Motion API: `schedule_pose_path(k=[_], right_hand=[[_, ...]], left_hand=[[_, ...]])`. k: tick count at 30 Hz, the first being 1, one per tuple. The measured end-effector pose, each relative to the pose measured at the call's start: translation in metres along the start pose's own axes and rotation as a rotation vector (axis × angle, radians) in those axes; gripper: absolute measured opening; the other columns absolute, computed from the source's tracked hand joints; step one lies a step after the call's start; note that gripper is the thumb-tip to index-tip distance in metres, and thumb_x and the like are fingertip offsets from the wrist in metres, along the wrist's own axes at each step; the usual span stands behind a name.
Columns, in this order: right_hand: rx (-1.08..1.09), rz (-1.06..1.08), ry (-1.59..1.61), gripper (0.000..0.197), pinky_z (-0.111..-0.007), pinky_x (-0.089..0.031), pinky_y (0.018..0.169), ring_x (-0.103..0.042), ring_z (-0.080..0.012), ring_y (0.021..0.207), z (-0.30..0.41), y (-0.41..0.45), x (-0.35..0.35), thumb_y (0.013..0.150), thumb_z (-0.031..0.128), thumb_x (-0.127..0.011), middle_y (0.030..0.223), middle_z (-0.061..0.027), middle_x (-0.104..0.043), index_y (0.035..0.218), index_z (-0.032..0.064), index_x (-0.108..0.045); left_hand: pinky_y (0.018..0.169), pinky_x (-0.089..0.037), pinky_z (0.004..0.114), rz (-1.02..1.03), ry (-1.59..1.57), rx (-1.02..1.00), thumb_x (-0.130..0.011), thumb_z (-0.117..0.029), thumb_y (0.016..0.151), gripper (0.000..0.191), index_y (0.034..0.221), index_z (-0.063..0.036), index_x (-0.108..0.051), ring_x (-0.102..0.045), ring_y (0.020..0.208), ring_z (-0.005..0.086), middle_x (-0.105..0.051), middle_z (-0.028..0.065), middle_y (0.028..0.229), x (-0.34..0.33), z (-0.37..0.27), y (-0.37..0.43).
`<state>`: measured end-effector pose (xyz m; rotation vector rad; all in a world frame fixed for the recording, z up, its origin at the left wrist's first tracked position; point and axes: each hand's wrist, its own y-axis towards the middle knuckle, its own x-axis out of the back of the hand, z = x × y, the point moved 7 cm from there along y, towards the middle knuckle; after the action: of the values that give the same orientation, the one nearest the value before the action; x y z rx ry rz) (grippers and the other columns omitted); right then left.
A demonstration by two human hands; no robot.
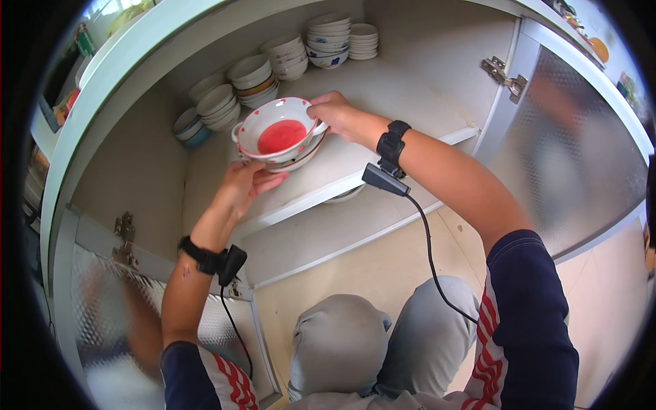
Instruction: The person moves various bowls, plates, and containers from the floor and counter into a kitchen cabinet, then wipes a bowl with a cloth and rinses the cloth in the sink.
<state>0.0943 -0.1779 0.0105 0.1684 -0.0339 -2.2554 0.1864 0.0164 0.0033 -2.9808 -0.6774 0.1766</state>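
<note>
A white two-handled ceramic bowl [281, 136] with a red inner base and red spots round its rim sits on top of a brown-rimmed dish [302, 160]. My right hand [335, 115] grips the handle at the bowl's right side, thumb over the rim. At the near left, my left hand [246, 185] holds the stacked dishes, its thumb at their side and its fingers reaching beneath. The stack is over the upper cabinet shelf [400, 110]; whether it touches the shelf cannot be told.
Several stacks of bowls line the back, including blue bowls [190, 128], white bowls [218, 105] and flower-patterned bowls [328, 48]. Small plates [364, 41] stand beside them. Part of a dish [346, 195] shows below the shelf edge. Cabinet doors [569, 148] hang open both sides. Cables [428, 241] trail from my wrists.
</note>
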Motion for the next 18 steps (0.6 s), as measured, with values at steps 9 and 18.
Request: schedule_pose_path(k=[9, 18], right_hand=[[0.034, -0.228, -0.027, 0.014, -0.042, -0.052, 0.051, -0.061, -0.0269, 0.067, 0.009, 0.055, 0.113, 0.073, -0.002, -0.059, 0.079, -0.0148, -0.059, 0.085, -0.0063, -0.059], [0.182, -0.422, -0.152, 0.035, -0.036, -0.047, 0.079, -0.059, -0.0265, 0.093, -0.002, 0.117, 0.154, 0.077, -0.001, -0.057, 0.102, -0.0170, -0.061, 0.110, -0.0081, -0.056]], left_hand=[[0.086, -0.057, 0.036, 0.078, -0.084, 0.120, -0.035, -0.004, 0.094, 0.032, 0.115, 0.0204, -0.039, -0.061, 0.097, 0.0416, -0.055, 0.0307, 0.109, -0.070, 0.002, 0.115], [0.082, -0.059, 0.038, 0.013, -0.221, 0.163, -0.034, -0.002, 0.094, 0.033, 0.120, 0.0172, -0.036, -0.059, 0.099, 0.0445, -0.052, 0.0312, 0.114, -0.089, 0.019, 0.192]])
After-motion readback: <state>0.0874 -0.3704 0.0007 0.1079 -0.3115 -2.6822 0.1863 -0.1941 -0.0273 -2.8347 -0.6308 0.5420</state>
